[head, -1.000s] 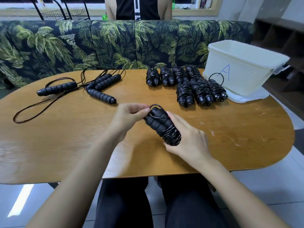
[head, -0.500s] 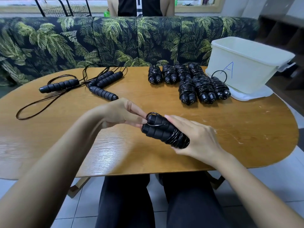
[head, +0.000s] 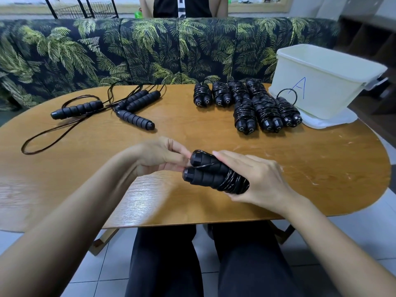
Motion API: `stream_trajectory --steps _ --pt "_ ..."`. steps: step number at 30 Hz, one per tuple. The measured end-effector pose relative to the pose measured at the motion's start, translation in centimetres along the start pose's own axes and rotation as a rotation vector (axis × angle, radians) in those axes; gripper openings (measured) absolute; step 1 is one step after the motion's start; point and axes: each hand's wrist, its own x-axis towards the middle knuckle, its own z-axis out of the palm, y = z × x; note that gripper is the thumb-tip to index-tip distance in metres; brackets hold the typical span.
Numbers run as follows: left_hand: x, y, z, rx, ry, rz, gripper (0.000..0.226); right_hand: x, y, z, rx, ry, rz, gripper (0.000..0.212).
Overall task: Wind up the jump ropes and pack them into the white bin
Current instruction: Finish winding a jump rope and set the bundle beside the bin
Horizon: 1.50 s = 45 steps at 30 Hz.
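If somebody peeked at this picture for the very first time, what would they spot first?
Probably the two hands in the middle: the right hand grips a wound-up jump rope while the left hand pinches its cord end. Next, the cluster of finished black bundles at the far right of the table, beside the white bin marked with a blue A. On the far left lie loose ropes, still unwound.

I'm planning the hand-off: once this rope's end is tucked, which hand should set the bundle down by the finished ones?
Probably the right hand: it already wraps the bundle, and the finished bundles and white bin lie on its side. The left hand only pinches the cord end.
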Motion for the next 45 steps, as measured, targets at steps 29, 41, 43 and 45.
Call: stream_trajectory --steps 29,41,43,45 --pt "4.7 -1.6 6.1 -0.462 0.577 0.275 0.018 1.7 -1.0 1.6 0.069 -0.171 0.441 0.110" --pt "4.6 -2.8 9.8 -0.709 0.811 0.243 0.028 3.5 0.3 2.2 0.773 0.500 0.740 0.020" --pt "4.3 -2.5 10.0 -0.639 0.828 0.304 0.027 3.6 0.6 1.8 0.886 0.501 0.730 0.023" --pt "3.8 -2.0 10.1 -0.559 0.809 0.352 0.025 2.9 0.9 1.8 0.964 0.488 0.753 0.024"
